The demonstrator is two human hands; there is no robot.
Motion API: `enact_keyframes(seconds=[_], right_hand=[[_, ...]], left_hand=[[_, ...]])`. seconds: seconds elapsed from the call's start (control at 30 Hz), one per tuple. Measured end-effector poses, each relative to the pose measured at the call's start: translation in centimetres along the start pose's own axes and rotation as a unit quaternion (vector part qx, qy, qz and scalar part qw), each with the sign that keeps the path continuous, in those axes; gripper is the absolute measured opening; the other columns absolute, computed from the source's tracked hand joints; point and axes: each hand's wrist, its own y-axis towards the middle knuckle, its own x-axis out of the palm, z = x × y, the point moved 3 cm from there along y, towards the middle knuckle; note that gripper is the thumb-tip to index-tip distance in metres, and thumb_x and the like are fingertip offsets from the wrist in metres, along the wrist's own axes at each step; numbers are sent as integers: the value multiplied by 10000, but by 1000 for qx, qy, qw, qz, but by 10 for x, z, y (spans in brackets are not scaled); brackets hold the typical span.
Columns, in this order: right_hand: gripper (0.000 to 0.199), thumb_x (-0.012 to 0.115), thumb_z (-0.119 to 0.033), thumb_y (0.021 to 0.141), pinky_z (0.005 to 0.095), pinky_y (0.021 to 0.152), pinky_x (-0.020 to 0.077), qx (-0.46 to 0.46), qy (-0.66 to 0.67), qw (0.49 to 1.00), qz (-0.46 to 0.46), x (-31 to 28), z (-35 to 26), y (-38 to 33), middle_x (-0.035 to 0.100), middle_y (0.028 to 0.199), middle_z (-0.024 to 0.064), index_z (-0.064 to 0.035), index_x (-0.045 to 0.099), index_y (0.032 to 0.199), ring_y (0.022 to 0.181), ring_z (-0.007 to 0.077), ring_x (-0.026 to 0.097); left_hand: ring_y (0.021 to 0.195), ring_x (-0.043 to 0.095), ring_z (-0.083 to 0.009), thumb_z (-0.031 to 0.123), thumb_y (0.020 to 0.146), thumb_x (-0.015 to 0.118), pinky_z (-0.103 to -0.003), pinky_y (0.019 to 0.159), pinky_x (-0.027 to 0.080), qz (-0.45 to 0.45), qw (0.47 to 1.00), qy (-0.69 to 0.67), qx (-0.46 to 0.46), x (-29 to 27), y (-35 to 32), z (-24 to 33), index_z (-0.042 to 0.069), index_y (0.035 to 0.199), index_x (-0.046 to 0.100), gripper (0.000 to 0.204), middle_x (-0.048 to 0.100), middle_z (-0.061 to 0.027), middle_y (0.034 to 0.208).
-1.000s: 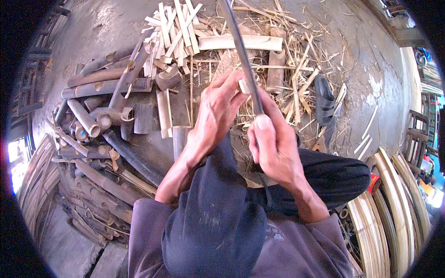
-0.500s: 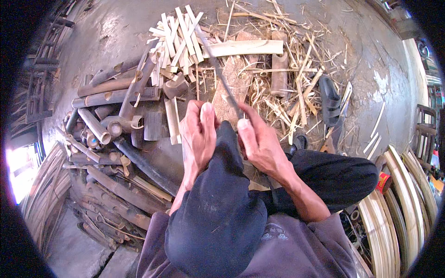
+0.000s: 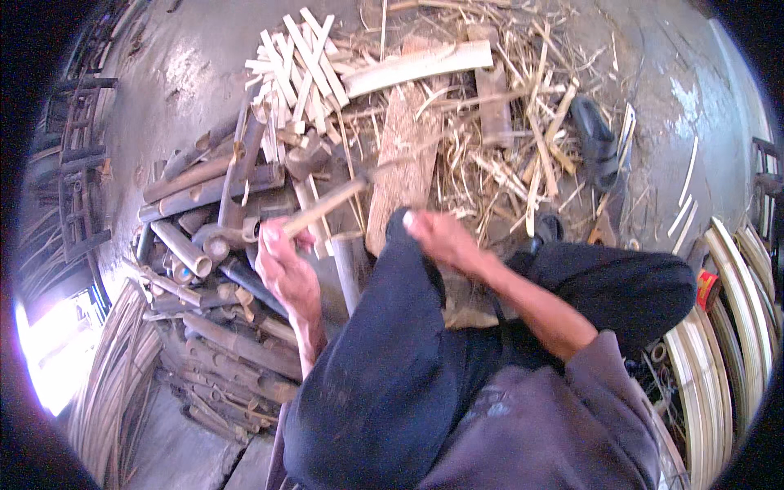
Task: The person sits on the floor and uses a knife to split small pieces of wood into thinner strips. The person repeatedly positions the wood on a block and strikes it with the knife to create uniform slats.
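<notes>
My left hand [image 3: 287, 265] is closed round one end of a long, narrow pale stick [image 3: 327, 206]. It slants up and to the right, turning darker and smeared by motion towards its far end; its exact kind cannot be made out. At my raised knee in dark trousers [image 3: 371, 327], my right hand [image 3: 445, 241] is closed, thumb at the knee's tip. Whatever it holds, if anything, is hidden. Beyond the knee lies a worn wooden board [image 3: 404, 122], with a wide pale bamboo slat [image 3: 420, 67] across its far end.
Pale cut strips [image 3: 298, 65] are heaped at the far left of the board. Dark bamboo pieces [image 3: 208, 189] pile up on the left. Shavings [image 3: 482, 175] and a black sandal [image 3: 594, 143] lie to the right. Long bent strips [image 3: 702, 384] stand at near right.
My left hand has moved left, away from the knee, and now shows the pale stick. The long dark thin thing seen at my right hand is no longer visible there. The view has shifted slightly.
</notes>
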Motion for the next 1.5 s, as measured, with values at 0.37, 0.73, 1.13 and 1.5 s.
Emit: enact_keyframes(seconds=[0.37, 0.73, 1.13, 1.5], right_hand=[[423, 437, -395, 987, 456, 675, 482, -82, 5, 996, -45, 18, -46, -16, 637, 789, 229, -17, 621, 935, 714, 366, 636], [436, 433, -390, 987, 459, 698, 477, -76, -40, 993, -76, 20, -37, -14, 602, 799, 263, 4, 605, 913, 775, 461, 594], [511, 430, -508, 958, 503, 776, 495, 124, -68, 990, -8, 2, 66, 13, 645, 873, 250, -29, 608, 964, 861, 447, 628], [572, 403, -517, 964, 529, 779, 477, 82, -142, 986, 23, -9, 85, 7, 644, 859, 294, 0, 636, 1042, 849, 482, 614]], left_hand=[[605, 455, -106, 312, 1043, 331, -252, 564, 344, 53, 993, -53, -92, -15, -14, -16, 13, 880, 546, 403, 520, -24, 674], [634, 472, -135, 378, 1038, 298, -270, 607, 385, 62, 990, -29, -123, -24, -15, -26, 1, 860, 515, 470, 503, -59, 685], [658, 484, -156, 385, 1031, 297, -289, 614, 382, -9, 991, -78, -104, -35, -24, -30, 12, 842, 498, 465, 489, -62, 705], [1164, 552, -292, 444, 1024, 227, -408, 965, 459, 16, 998, -2, -56, -40, 2, -40, -10, 1207, 546, 584, 561, -188, 1239]])
